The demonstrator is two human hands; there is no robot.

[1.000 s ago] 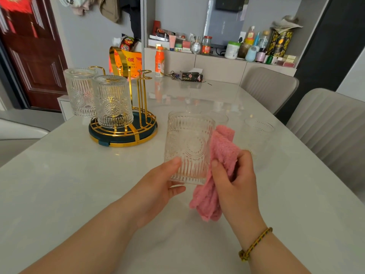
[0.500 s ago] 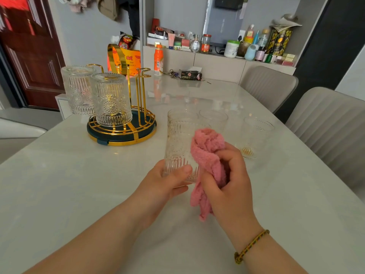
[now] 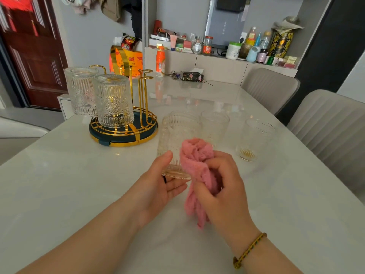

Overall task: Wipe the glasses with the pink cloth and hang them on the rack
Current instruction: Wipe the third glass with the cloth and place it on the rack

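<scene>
The glass (image 3: 177, 139) is pinched low in the left hand (image 3: 158, 184), thumb on its ribbed side near the base and fingers under the foot. It stands upright over the table (image 3: 59, 184); whether it rests on the top or hangs just clear I cannot tell. The right hand (image 3: 221, 184) is closed round the bunched pink cloth (image 3: 197, 155). The top wad of the cloth presses on the near wall of the glass, and its tail hangs below the fist.

The step in hand looks like wiping the outside. The embossed pattern probably holds water in its grooves, so it would pay to turn the glass with the left fingers while the cloth rubs along the ribs, then do the rim and inside. The low pinch leaves most of the wall free but gives little hold on slick glass, so the cloth should press only lightly.

Just behind stand two waiting glasses (image 3: 214, 125), close enough to knock. To the left is the rack (image 3: 122, 133), carrying two hung glasses (image 3: 112, 99) mouth-down, with a bare hook on its near right side.
</scene>
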